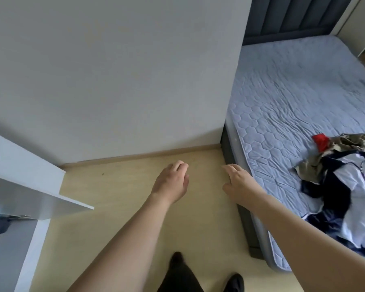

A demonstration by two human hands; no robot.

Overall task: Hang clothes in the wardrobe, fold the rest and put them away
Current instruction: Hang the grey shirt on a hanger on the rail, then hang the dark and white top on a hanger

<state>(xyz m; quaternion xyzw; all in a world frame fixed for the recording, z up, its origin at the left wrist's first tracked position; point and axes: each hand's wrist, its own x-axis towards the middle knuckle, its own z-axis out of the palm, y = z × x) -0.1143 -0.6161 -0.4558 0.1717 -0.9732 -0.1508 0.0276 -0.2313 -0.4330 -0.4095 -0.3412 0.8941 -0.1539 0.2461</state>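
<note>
A heap of clothes (346, 186) lies on the bed (293, 87) at the right edge: a white and navy garment, an olive piece and a small red item (320, 141). My left hand (171, 182) hangs over the floor with fingers loosely curled, holding nothing. My right hand (238, 182) reaches forward near the bed's near corner, fingers relaxed and empty, well left of the clothes. The open white wardrobe door (40, 199) stands at the left, with dark items just visible inside at the far left edge.
A grey wall (124, 70) faces me, meeting the light wooden floor (124, 207) at a skirting board. The bed has a dark padded headboard (299, 15) and a dark frame. My dark trouser leg and feet show at the bottom.
</note>
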